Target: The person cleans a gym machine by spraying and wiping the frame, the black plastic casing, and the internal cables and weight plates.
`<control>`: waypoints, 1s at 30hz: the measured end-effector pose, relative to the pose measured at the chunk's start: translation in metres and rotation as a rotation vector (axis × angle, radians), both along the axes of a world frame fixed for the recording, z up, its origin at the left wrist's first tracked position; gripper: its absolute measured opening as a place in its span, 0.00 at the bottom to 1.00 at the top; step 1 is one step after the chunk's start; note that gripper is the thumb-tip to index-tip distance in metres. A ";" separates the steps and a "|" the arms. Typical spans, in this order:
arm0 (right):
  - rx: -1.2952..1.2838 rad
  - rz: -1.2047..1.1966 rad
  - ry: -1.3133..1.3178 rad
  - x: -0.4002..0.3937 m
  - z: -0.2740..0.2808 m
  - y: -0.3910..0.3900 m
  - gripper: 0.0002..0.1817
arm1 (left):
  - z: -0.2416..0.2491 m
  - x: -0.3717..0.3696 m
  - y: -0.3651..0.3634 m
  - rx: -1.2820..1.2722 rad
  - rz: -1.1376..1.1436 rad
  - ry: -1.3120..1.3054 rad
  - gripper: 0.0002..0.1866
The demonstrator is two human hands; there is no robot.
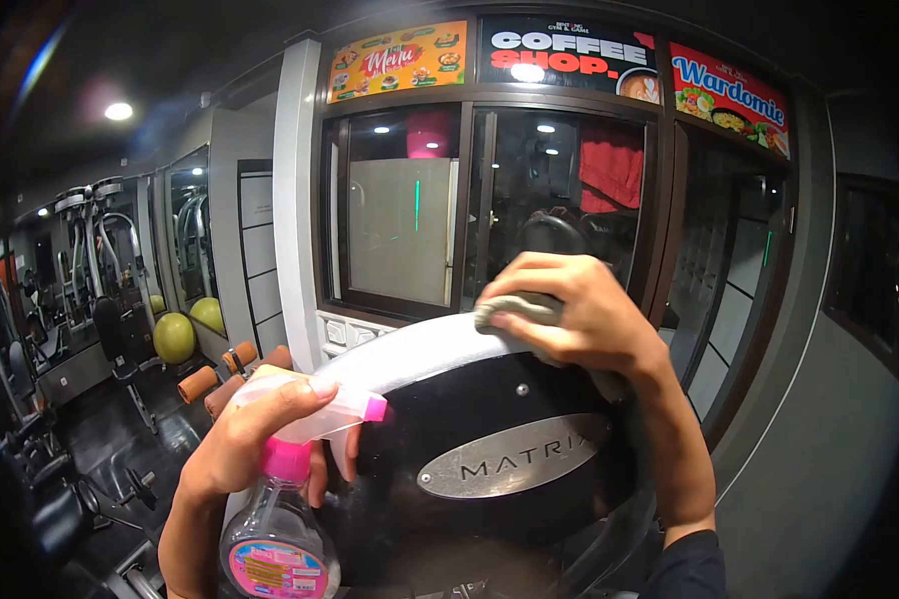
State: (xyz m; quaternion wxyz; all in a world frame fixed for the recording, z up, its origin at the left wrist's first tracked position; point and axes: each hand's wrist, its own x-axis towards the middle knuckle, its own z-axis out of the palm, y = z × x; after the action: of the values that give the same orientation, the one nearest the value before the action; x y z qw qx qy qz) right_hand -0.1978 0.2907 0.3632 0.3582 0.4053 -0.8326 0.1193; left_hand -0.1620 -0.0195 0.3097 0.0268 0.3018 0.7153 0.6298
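My left hand (255,424) is wrapped round the neck and trigger head of a clear spray bottle (280,529) with a pink collar, a pink nozzle tip and a pink label. The bottle hangs upright in front of a black gym machine panel (489,419) that carries an oval silver MATRIX plate (514,457). Along the panel's top runs a curved silver edge (410,351). On that edge my right hand (574,309) presses a folded grey-green cloth (517,309), its fingers closed over it. Part of the cloth is hidden under the palm.
Behind the machine stand glass windows (400,230) in dark frames below a coffee shop sign (569,60). To the left are a green exercise ball (174,337), orange foam rollers (205,382), weight machines (95,250) and a dumbbell (142,486). A grey wall (819,439) rises at right.
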 end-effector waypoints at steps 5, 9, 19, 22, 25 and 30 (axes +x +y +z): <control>0.046 0.008 -0.065 -0.009 0.007 -0.007 0.13 | 0.007 0.008 0.013 0.019 0.057 0.010 0.29; -0.043 -0.043 -0.026 0.004 -0.007 0.022 0.12 | 0.016 0.012 0.034 -0.077 0.012 0.026 0.31; -0.230 -0.100 -0.057 0.027 -0.039 0.094 0.10 | 0.028 0.008 0.066 -0.158 -0.150 -0.014 0.24; -0.199 -0.052 -0.062 0.020 -0.031 0.080 0.11 | 0.030 0.015 0.076 -0.145 -0.124 -0.014 0.24; -0.163 -0.009 -0.051 0.014 -0.024 0.057 0.10 | 0.029 0.012 0.081 -0.116 -0.102 0.015 0.23; -0.188 0.076 -0.096 0.007 -0.022 0.058 0.11 | 0.032 0.008 0.092 0.008 -0.068 -0.018 0.25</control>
State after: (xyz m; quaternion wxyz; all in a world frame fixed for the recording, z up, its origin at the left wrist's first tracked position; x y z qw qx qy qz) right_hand -0.1911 0.3487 0.3414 0.3495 0.3950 -0.8179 0.2296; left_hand -0.1536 0.0722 0.3419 0.0532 0.3203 0.7019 0.6339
